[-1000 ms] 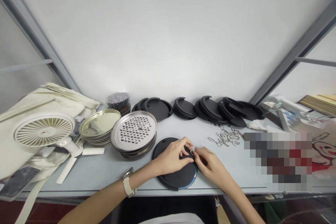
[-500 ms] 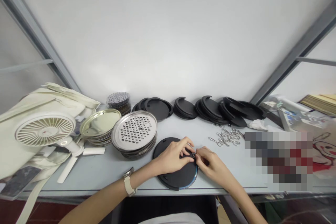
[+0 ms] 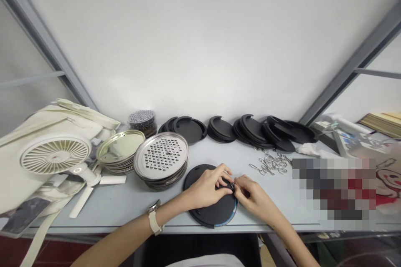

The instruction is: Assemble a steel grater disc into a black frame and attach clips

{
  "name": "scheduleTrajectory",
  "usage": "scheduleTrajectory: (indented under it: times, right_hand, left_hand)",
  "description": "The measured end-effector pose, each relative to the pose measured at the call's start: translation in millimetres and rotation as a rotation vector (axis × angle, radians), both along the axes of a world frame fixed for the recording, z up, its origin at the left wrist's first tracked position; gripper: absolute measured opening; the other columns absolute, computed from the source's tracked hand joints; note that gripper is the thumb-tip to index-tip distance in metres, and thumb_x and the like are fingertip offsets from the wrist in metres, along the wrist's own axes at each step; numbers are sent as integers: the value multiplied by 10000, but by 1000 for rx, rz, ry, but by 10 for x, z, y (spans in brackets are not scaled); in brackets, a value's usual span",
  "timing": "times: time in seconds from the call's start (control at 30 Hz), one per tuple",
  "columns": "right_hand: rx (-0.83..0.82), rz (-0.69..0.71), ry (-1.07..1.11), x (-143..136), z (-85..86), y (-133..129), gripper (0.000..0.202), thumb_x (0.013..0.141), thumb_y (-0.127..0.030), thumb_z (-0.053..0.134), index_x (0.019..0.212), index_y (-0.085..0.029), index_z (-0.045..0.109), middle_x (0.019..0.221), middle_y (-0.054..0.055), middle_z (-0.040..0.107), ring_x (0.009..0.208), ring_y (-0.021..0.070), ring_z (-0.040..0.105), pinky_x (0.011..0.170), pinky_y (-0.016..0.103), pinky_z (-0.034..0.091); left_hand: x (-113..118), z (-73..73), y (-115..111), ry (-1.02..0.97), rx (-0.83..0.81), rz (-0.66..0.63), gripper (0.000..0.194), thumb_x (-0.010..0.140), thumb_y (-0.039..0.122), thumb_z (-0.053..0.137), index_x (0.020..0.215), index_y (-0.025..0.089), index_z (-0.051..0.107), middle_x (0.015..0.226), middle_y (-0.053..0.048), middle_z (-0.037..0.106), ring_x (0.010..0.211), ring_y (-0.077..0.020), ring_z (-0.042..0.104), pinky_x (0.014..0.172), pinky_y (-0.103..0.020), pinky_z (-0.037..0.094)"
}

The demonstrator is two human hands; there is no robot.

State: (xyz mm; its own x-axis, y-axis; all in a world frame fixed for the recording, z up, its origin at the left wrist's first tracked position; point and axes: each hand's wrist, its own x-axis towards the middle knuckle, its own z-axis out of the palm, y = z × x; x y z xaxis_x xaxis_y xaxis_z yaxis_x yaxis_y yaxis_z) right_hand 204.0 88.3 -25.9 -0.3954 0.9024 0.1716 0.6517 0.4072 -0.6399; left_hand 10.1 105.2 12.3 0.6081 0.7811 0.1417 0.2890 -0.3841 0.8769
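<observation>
A round black disc (image 3: 213,212) with a blue strip along its lower right rim lies near the table's front edge. My left hand (image 3: 209,187) rests over it, thumb and fingers curled around a small metal clip (image 3: 232,185) at the disc's right side. My right hand (image 3: 250,196) pinches at the same clip from the right, fingertips touching it. The fingertips of both hands nearly meet there. A pile of metal clips (image 3: 272,163) lies beyond my right hand. Left of the disc stands a stack of silver perforated plates (image 3: 161,156).
Gold-coloured lids (image 3: 120,148) are stacked at the left, beside a white fan (image 3: 56,154) and a cream bag (image 3: 37,123). Black round trays (image 3: 221,128) line the wall. A tub of small parts (image 3: 142,117) stands behind the plates. A blurred patch covers the right.
</observation>
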Motion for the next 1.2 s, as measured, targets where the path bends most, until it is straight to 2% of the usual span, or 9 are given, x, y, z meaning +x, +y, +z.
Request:
scheduleTrajectory:
  times: [0.37,0.63,1.2]
  right_hand:
    - [13,-25,16,20,-12,-1,275,829,-151,427,588,-221,313,570,-43,396,602,148,441,560,257,342]
    - [0,-37,26,-9,40,2,310,938,-286,375,637,-215,373,585,-34,419,611,155,446,565,261,360]
    - [9,-19,29,12,-5,4,310,910,-257,405,606,-217,359,571,-33,426,621,160,452,566,271,368]
  left_hand:
    - [20,-9,-25,-31,-13,25,359,782,106,627,1090,227,487,1004,-22,698,869,-154,644,808,-266,491]
    - [6,-20,-26,13,32,44,364,776,157,649,1101,224,498,1113,-42,608,864,-148,617,775,-263,497]
    - [13,3,-21,-4,7,14,307,804,140,624,1082,223,523,1075,-36,664,903,-169,647,830,-289,502]
